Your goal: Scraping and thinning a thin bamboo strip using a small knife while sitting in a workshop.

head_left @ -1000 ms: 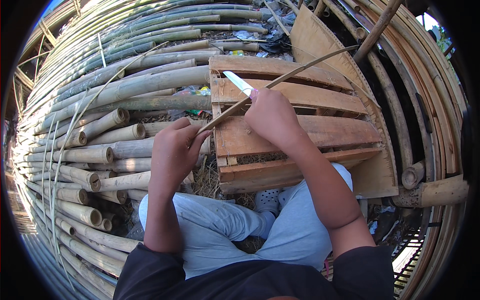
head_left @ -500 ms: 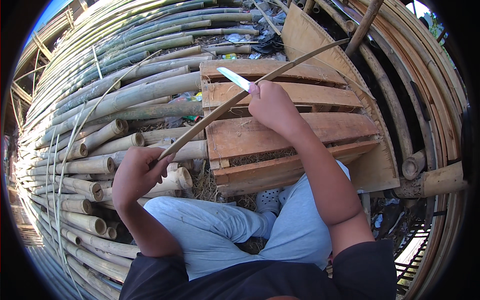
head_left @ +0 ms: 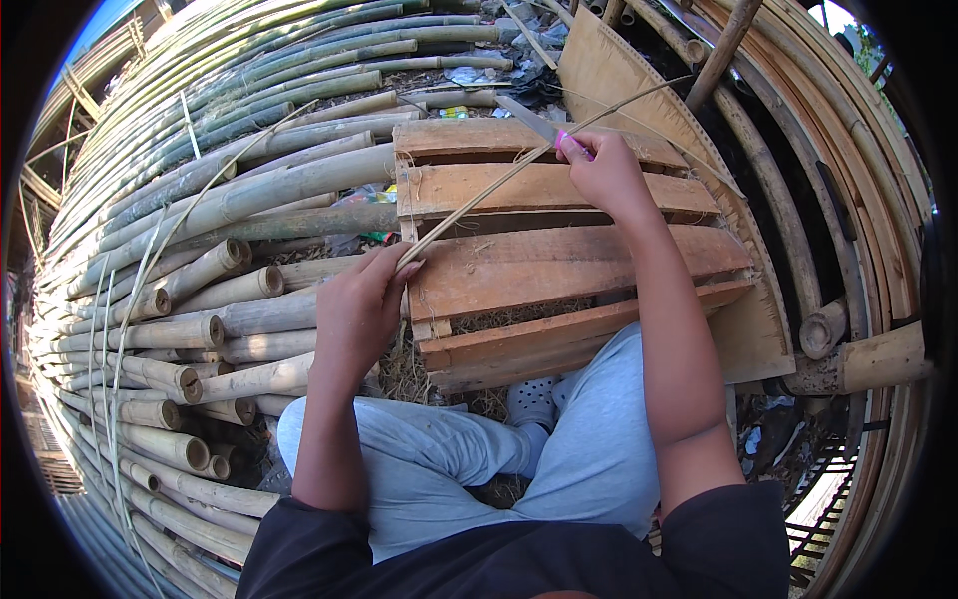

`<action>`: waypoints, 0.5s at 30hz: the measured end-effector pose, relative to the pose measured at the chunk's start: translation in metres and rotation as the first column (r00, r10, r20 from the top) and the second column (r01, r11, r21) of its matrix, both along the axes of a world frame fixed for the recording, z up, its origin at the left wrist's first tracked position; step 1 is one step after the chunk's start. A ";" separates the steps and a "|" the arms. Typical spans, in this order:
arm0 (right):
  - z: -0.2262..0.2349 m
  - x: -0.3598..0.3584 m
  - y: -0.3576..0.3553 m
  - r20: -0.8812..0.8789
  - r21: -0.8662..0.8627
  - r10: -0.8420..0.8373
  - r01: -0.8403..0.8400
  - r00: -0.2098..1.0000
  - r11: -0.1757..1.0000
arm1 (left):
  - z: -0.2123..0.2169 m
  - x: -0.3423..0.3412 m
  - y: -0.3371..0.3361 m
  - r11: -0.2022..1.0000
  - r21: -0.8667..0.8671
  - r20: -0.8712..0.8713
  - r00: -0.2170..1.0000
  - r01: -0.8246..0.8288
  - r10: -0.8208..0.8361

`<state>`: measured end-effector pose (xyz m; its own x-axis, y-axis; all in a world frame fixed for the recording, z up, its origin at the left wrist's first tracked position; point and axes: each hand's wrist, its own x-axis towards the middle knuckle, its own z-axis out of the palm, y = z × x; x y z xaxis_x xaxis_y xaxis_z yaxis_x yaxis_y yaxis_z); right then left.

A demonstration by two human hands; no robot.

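Observation:
My left hand [head_left: 361, 307] pinches the near end of a thin bamboo strip [head_left: 479, 194] that runs up and to the right over a wooden pallet [head_left: 559, 265]. Farther out, my right hand [head_left: 604, 173] grips a knife with a pink handle, its grey blade [head_left: 526, 117] pointing up-left and lying against the strip. Beyond my right hand the strip continues as a thin sliver toward a leaning board [head_left: 624, 75]. My legs in light blue trousers [head_left: 439, 469] are below the pallet.
A large pile of cut bamboo poles [head_left: 190, 290] fills the left side, their ends facing me. Thin green slivers [head_left: 150, 270] curve over the pile. Curved bamboo and wooden slats [head_left: 848, 180] stand on the right, with a thick pole end [head_left: 883, 359] jutting in.
My left hand has slid up along the strip toward the pallet again. My right hand with the knife has pushed farther away, toward the pallet's far edge.

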<state>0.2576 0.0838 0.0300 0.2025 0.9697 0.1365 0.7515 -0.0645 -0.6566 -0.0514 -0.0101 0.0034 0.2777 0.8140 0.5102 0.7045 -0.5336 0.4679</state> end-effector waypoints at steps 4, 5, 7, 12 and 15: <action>-0.001 0.011 0.010 0.112 -0.111 -0.122 0.134 0.986 0.985 | 0.003 -0.001 -0.001 0.997 -0.064 -0.012 0.999 0.034 -0.035; -0.003 0.012 0.012 0.163 -0.100 -0.186 0.204 0.969 0.974 | -0.001 -0.004 0.002 0.998 -0.045 -0.010 0.999 0.040 -0.040; -0.006 0.009 0.015 0.211 -0.087 -0.248 0.271 0.945 0.959 | -0.006 -0.008 0.005 0.999 -0.027 -0.010 0.999 0.044 -0.044; 0.000 0.001 0.017 0.192 -0.104 -0.213 0.236 0.958 0.966 | 0.001 -0.014 0.005 0.935 -0.356 0.229 0.971 0.013 0.073; 0.001 0.010 0.019 0.179 -0.143 -0.187 0.214 0.966 0.966 | 0.008 -0.025 0.006 0.953 -0.207 0.165 0.968 0.219 -0.187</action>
